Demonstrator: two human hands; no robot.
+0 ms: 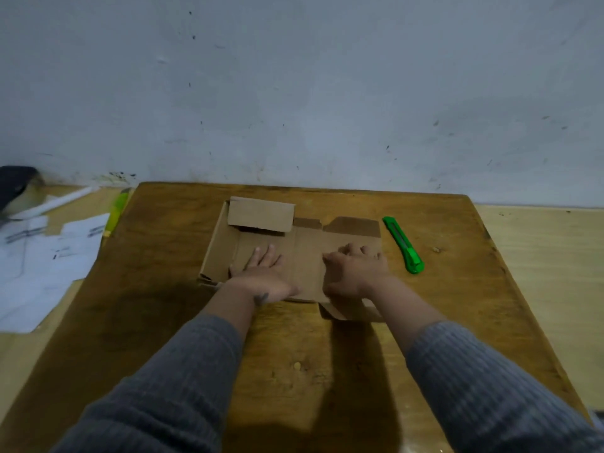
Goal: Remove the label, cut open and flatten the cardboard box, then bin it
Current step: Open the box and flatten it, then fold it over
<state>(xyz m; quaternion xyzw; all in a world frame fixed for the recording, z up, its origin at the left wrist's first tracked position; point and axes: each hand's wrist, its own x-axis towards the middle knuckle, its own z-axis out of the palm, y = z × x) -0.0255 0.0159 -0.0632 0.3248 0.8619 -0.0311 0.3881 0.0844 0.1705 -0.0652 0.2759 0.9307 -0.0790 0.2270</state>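
Observation:
A brown cardboard box, cut open and spread out, lies on the wooden table. One flap at the far left still stands up and folds over. My left hand rests flat on the left panel, fingers spread. My right hand presses the right panel with fingers curled, knuckles down. A green utility knife lies on the table just right of the box, apart from both hands. No label shows on the cardboard.
White printed papers lie on the floor left of the table, beside a yellow-green object at the table's left edge. A dark object sits far left. The wall rises directly behind the table. Light floor shows at the right.

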